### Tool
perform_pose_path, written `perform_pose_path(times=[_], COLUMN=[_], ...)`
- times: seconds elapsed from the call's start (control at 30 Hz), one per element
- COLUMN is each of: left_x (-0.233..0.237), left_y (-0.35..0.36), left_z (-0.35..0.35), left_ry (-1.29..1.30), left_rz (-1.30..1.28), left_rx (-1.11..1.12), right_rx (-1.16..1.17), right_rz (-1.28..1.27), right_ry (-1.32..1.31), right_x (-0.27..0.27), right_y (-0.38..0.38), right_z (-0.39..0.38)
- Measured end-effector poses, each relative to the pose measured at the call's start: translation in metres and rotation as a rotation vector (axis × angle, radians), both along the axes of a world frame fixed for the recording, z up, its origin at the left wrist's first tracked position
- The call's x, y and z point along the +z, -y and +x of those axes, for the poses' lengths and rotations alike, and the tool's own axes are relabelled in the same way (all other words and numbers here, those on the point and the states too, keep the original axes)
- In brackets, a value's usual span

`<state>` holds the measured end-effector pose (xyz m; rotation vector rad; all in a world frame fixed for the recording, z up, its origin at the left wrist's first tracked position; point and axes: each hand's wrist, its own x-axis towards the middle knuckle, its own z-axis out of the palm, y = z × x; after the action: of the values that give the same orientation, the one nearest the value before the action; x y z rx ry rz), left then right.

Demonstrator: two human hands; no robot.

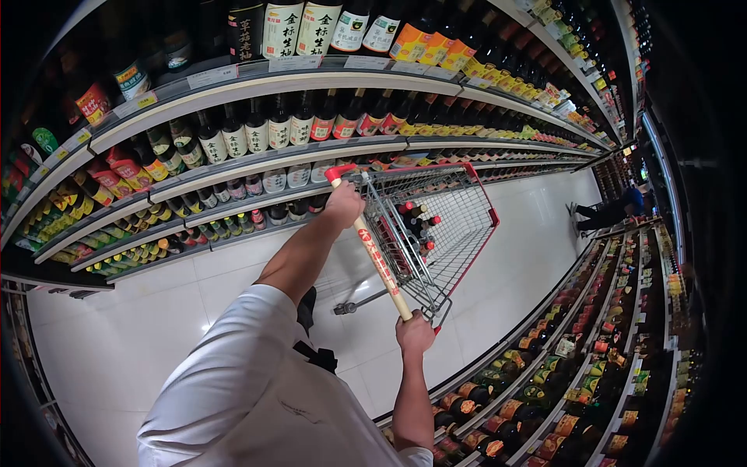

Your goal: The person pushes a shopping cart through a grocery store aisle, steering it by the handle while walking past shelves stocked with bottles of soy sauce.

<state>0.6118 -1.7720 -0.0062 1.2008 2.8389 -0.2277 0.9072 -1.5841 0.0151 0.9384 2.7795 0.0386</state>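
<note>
2 hands on hdl; btls ahead

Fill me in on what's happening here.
A person in a white shirt stands in a shop aisle with both hands on a shopping cart. The left hand grips the handle near its red end, and the right hand holds it near the other end. A few dark bottles, some red-capped, sit in the cart. Shelves of bottles line both sides, and another person is farther along the aisle.
</note>
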Motion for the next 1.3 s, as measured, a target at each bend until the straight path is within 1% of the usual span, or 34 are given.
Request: perform_pose_path(times=[0.3, 0.5, 0.7, 0.97, 1.1, 1.3], left_x=[-0.035, -0.040, -0.030, -0.026, -0.032, -0.030], left_y=[-0.031, -0.067, -0.092, -0.111, -0.117, -0.123], left_z=[-0.020, -0.038, -0.041, -0.049, -0.053, -0.052], left_ry=[-0.238, -0.065, -0.025, -0.017, -0.051, -0.059], left_rz=[0.358, 0.235, 0.244, 0.207, 0.203, 0.203], left_rx=[-0.015, -0.032, -0.024, -0.036, -0.038, -0.027], right_rx=[0.037, 0.039, 0.035, 0.019, -0.020, -0.005], right_rz=[0.038, 0.068, 0.095, 0.105, 0.084, 0.093], right_ry=[0.000, -0.016, -0.013, 0.006, 0.005, -0.009], right_x=[-0.002, -0.005, -0.005, -0.006, -0.002, -0.004], right_y=[-0.033, -0.062, -0.086, -0.106, -0.107, -0.114], right_z=[-0.017, -0.027, -0.035, -0.043, -0.046, -0.047])
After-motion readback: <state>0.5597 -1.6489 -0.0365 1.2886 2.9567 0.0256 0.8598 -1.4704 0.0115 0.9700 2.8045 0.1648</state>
